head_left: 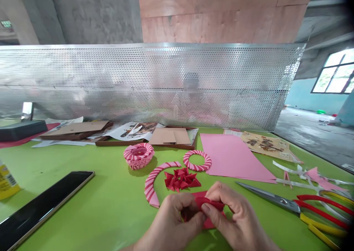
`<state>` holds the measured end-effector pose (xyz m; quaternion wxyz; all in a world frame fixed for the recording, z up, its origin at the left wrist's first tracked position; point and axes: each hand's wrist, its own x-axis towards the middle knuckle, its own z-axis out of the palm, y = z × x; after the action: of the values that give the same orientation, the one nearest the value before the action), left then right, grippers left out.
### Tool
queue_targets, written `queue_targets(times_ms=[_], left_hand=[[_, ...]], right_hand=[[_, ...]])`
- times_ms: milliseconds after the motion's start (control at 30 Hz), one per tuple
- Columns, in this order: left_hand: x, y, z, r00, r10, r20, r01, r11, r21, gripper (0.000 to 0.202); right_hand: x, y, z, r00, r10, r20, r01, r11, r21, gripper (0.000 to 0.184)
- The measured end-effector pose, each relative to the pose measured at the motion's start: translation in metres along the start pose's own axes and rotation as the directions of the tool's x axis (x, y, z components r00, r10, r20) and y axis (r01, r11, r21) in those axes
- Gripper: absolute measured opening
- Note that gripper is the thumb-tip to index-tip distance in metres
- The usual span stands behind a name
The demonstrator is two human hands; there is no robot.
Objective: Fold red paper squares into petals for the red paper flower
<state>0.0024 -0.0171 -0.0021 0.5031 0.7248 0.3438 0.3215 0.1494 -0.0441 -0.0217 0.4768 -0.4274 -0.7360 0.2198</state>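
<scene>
Low in the view, above a smooth green worktop [83,157], the left hand [173,221] and the right hand [235,214] form a closed grip on a folded piece of matte red paper [211,204]. Thumbs and fingers pinch the paper from both sides, bending it into a tight curve, while its lower part hangs beneath the hands, just above the worktop or touching it; the angle hides which.

Just beyond the grip lies a loose cluster of small, pointed, folded red paper units [181,180]. Beside that cluster, up and to the left of the grip, a curved pink-and-white striped paper arc [151,181] rests flat. Farther ahead sit a closed pink-and-white striped paper ring [197,160] and a small, round, woven pink paper bowl [138,156], its coiled wall textured with tight folds.

To the right of the grip, a pair of steel scissors with red and yellow plastic handles [276,203] lies with its tips pointing toward the hands. Past the scissors are thin white and pink paper offcuts [312,179]. A large flat sheet of pink paper [235,159] lies ahead and to the right. Well to the left of the grip are a black slab-shaped phone or tablet with a metallic edge [41,203] and a yellow-labelled bottle [7,181], cut off by the frame.
</scene>
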Motion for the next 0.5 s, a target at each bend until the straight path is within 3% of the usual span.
queue_targets(times_ms=[267, 500], left_hand=[[0.0010, -0.0021, -0.0021, 0.999, 0.013, -0.038, -0.008, 0.992, 0.122, 0.022], [0.0003, -0.0031, -0.0063, 0.998, 0.004, 0.062, -0.006, 0.999, 0.042, 0.020]], right_hand=[[0.0034, -0.0017, -0.0005, 0.999, 0.023, 0.032, -0.023, 1.000, 0.001, 0.019], [0.0028, 0.0004, -0.0036, 0.999, 0.010, 0.038, -0.012, 0.998, 0.056, 0.017]])
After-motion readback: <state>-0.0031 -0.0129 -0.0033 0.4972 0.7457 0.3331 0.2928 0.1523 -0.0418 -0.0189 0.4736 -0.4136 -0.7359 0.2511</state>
